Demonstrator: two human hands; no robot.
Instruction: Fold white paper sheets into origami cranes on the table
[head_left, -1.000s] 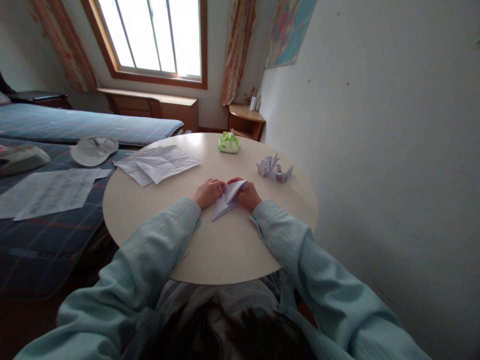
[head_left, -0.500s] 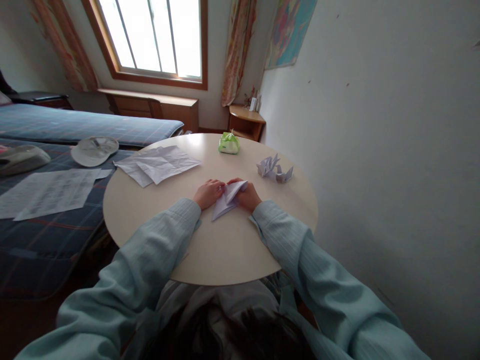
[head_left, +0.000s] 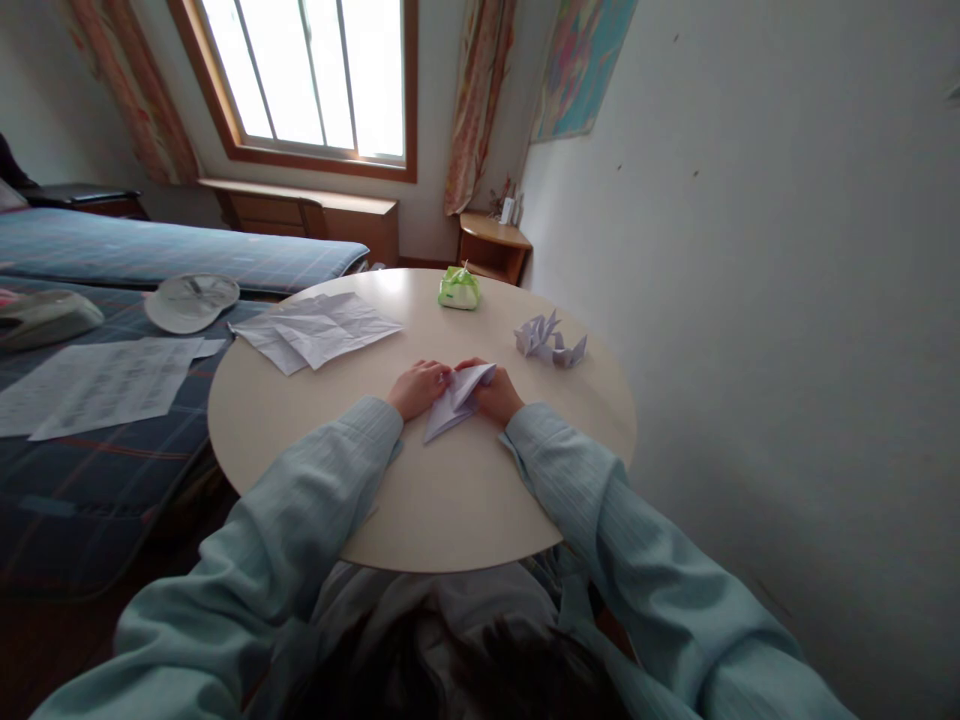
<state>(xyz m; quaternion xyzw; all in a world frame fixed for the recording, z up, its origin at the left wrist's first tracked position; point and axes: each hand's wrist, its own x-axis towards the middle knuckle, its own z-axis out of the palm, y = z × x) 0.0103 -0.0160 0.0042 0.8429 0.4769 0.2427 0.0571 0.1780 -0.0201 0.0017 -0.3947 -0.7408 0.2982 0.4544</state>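
Note:
A folded sheet of white paper [head_left: 451,408] lies between my hands on the round table [head_left: 450,510], its pointed end toward me and a flap raised on the right. My left hand [head_left: 420,388] is closed on the paper's left edge, fingertips pressed near its top. My right hand [head_left: 501,397] grips the other side, with several fingers hidden behind the raised flap. Beyond my right hand stand folded paper figures [head_left: 538,336] with pointed tips. To the left, creased white sheets [head_left: 330,328] lie overlapping.
A green tissue pack [head_left: 459,288] stands at the table's far edge. Left of the table, a bed [head_left: 97,490] holds a light cap [head_left: 191,302] and printed sheets [head_left: 112,385]. A white wall [head_left: 787,350] rises on the right. A small wooden cabinet [head_left: 491,240] stands in the far corner.
The whole view has shifted very slightly. Both hands and the folded paper look the same as before.

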